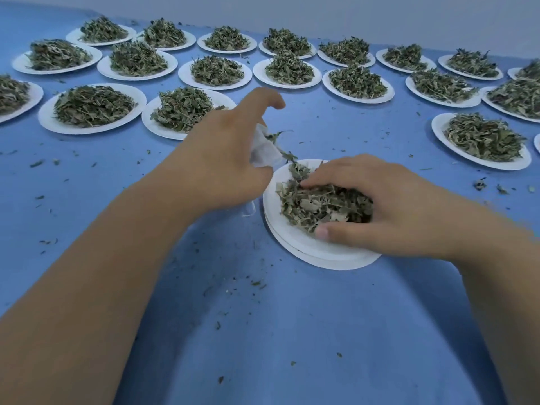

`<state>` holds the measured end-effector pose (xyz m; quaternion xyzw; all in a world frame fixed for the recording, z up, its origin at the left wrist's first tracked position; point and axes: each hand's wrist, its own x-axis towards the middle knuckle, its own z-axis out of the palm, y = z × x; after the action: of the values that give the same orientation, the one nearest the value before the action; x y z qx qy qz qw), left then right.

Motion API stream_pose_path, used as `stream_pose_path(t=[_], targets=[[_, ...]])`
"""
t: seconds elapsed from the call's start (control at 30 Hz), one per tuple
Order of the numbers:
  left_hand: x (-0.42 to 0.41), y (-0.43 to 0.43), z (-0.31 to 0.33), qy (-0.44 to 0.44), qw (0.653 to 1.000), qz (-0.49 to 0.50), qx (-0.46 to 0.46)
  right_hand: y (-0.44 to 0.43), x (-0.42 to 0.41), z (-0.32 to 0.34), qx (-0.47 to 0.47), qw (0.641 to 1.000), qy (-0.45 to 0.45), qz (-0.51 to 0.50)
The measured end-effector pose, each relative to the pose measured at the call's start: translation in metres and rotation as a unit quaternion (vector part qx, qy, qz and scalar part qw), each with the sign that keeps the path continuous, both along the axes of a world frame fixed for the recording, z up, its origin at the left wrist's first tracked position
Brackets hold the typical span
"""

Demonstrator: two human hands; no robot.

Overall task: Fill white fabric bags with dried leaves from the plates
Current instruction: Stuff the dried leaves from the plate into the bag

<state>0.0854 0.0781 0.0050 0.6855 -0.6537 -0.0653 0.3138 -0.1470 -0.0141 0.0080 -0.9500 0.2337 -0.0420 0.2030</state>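
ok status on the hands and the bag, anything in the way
Left hand grips bag beside near plate. Right hand curled round leaves on it. Nothing in the way.

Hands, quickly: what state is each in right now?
Left hand: holds the bag.
Right hand: grips leaves on the near plate.

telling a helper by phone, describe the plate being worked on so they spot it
On the blue table, rows of heaped white plates fill the far side. This plate sits alone nearest the person. Only it rests on a second plate, the right hand grasping its leaves, the left hand holding a bag beside it.
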Motion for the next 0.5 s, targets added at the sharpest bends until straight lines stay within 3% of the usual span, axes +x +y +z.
stream_pose_path(t=[0.23,0.4,0.5], targets=[[0.017,0.001,-0.001,-0.010,0.992,0.025,0.126,-0.001,0.002,-0.005,0.001,0.995,-0.091,-0.035],[0.022,0.008,0.005,-0.089,0.968,0.036,0.230,0.000,0.004,-0.005,-0.011,0.997,-0.062,-0.034],[0.022,0.008,0.007,-0.114,0.966,0.048,0.226,0.000,0.007,-0.009,-0.025,0.997,-0.065,-0.033]])
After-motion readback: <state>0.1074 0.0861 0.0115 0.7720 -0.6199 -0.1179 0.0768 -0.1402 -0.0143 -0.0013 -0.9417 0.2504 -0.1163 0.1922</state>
